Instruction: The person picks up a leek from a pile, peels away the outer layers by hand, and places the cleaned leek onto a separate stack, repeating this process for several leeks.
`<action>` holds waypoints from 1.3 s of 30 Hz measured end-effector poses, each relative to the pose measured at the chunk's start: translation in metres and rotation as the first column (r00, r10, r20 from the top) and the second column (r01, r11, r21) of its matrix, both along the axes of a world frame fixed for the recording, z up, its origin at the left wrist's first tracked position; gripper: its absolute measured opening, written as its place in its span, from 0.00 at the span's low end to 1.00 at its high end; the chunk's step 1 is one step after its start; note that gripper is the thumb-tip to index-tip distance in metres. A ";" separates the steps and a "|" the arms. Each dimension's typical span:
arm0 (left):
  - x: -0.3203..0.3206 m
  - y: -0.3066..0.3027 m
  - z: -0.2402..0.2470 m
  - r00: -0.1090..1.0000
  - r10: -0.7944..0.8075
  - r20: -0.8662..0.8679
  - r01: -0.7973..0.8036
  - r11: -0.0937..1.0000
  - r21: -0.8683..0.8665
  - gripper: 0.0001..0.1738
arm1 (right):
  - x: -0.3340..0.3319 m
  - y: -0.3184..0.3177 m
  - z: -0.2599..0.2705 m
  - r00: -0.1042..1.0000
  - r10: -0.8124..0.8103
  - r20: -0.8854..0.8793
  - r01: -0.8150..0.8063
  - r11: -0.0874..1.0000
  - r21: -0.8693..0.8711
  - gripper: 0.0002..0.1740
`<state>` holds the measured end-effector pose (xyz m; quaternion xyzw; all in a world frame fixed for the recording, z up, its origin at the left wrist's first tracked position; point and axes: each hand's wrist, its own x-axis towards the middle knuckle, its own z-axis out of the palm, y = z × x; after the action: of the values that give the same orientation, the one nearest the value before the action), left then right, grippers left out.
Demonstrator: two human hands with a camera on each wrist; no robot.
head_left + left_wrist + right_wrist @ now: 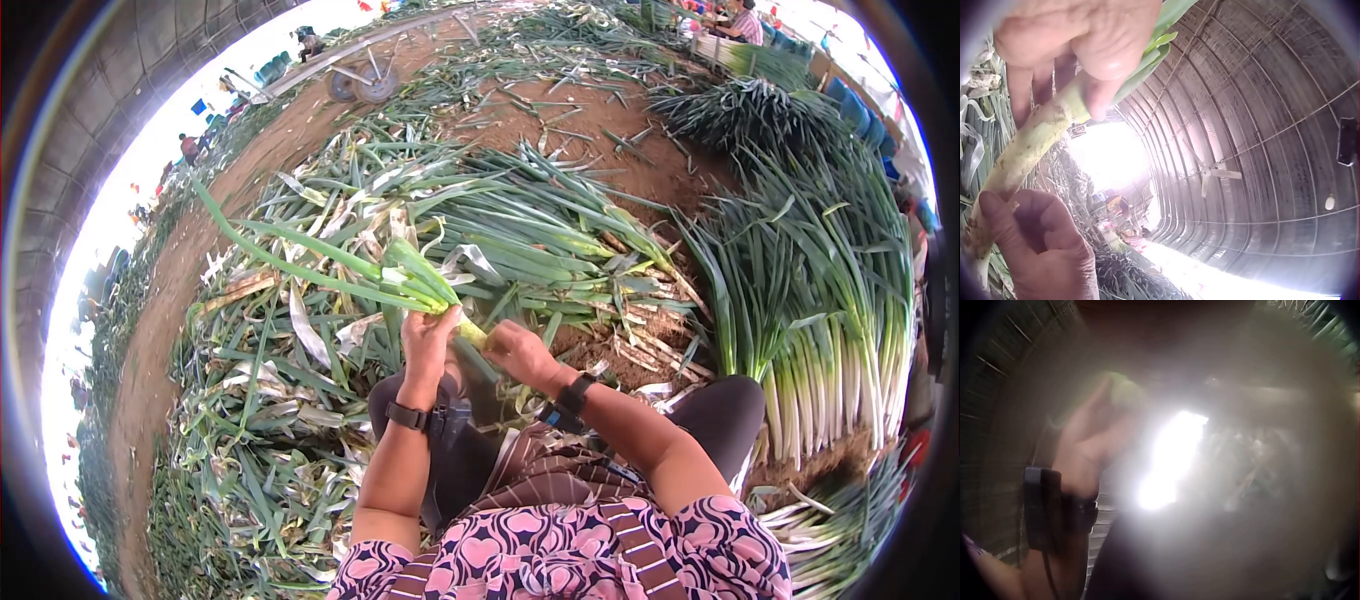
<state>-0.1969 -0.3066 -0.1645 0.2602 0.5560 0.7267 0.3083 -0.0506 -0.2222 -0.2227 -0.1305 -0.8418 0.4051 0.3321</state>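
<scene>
A single green onion stalk (468, 326) is held over the lap, its long green leaves fanning up and left. My left hand (428, 340) grips it where the leaves begin. In the left wrist view the left hand (1079, 44) has its fingers behind the stalk (1029, 147) and its thumb in front. Lower on the pale, dirt-flecked part, my right hand (1050, 244) pinches the stalk between thumb and curled fingers. The right wrist view is hazy; the left hand (1088, 447) shows there beside a blurred green patch.
Loose leaves and peelings (260, 400) cover the ground at left and front. Untrimmed onions (540, 225) lie piled ahead. Onions with white stems (820, 370) stand in rows at right. A wheeled cart (375, 80) is at the far left, and a person (742, 25) sits at the far right.
</scene>
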 end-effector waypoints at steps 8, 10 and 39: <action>-0.028 -0.012 0.024 0.983 0.120 -0.138 -0.126 0.991 -0.034 0.10 | 0.047 0.004 -0.039 0.809 0.369 0.457 -0.433 0.901 0.040 0.11; -0.042 -0.016 0.029 0.972 0.158 -0.172 -0.161 0.987 0.001 0.09 | 0.063 0.010 -0.083 0.644 0.308 0.701 -0.436 0.900 0.005 0.13; -0.044 -0.011 0.069 0.989 -0.006 -0.146 0.005 1.000 -0.003 0.12 | -0.002 -0.002 0.000 0.987 -0.007 0.162 -0.029 0.974 0.223 0.10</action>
<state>-0.2413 -0.3174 -0.0957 0.3141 0.5772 0.7042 0.2689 -0.0525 -0.2243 -0.2223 -0.1199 -0.9070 0.2973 0.2731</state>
